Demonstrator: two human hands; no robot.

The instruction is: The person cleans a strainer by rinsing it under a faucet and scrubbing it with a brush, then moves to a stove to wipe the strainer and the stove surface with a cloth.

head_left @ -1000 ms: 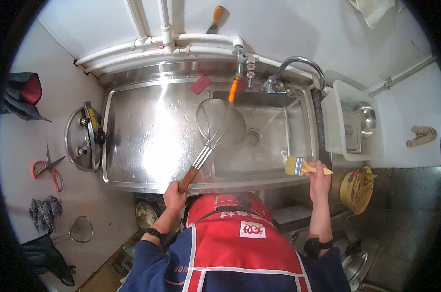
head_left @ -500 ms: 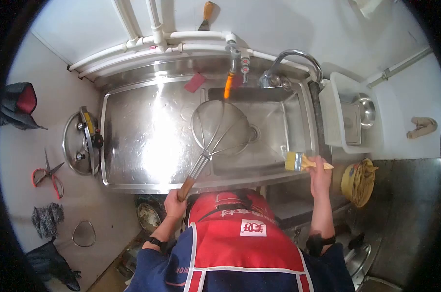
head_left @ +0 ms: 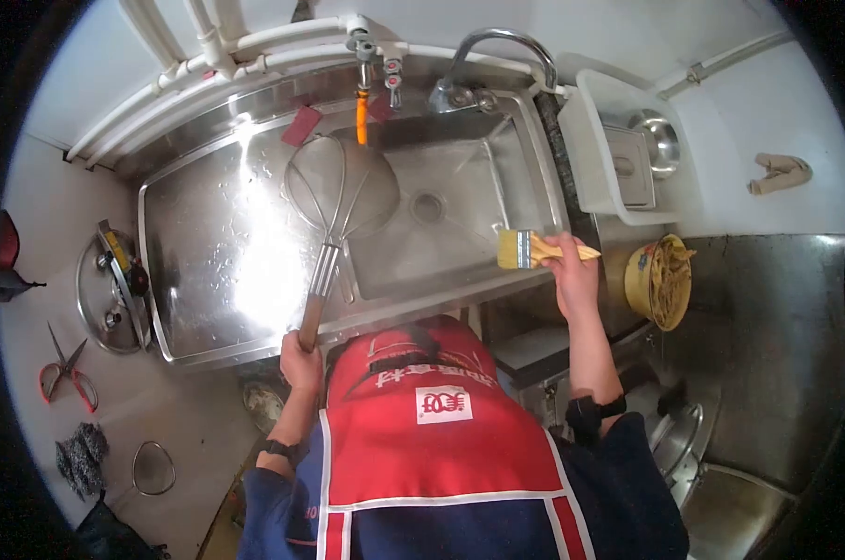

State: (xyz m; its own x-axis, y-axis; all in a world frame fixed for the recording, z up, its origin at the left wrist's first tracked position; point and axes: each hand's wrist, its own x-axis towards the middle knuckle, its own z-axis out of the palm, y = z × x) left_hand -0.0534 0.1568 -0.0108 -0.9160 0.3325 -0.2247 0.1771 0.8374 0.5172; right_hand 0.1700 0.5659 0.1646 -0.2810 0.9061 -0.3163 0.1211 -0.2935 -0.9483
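My left hand [head_left: 301,362] is closed around the wooden handle of a large wire strainer [head_left: 371,191], whose round mesh bowl hangs over the divide between drainboard and basin. In my right hand [head_left: 573,278] is a flat brush [head_left: 517,249] with a wooden handle and pale bristles pointing left. The brush is above the right edge of the sink basin [head_left: 422,252]. An orange hose end [head_left: 362,119] on the tap hangs just above the far side of the strainer bowl.
A dark red pad [head_left: 301,125] lies at the back of the drainboard [head_left: 198,233]. Beyond the sink's right side stand a white tub [head_left: 595,177] with metal containers and a yellow bucket [head_left: 639,280]. Scissors [head_left: 66,371] and a pot lid [head_left: 94,289] hang at the left.
The view has swung, so the sink sits higher and further left. The strainer has shifted left relative to the basin, uncovering the drain. Both hands keep their holds.
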